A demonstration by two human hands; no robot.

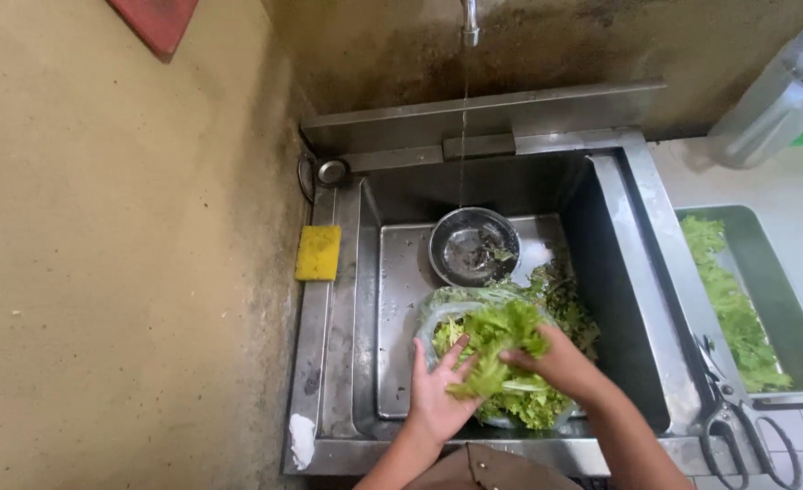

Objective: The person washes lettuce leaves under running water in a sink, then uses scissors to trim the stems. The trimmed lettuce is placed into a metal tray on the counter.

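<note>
Gripping a bunch of green lettuce (495, 349) low in the middle of the frame, the right hand (558, 363) has its fingers closed on the leaves from the right, while the left hand (436, 395) lies with fingers spread flat against the bunch's lower left side. Beneath them a clear bowl of lettuce (519, 404) sits in the steel sink (633, 299), with a small metal bowl (474, 247) above it under a thin stream from the tap (470, 23); a yellow sponge (318, 252) lies on the sink's left rim, and scissors (737, 426) rest at lower right beside a tray of leaves (787, 308).
</note>
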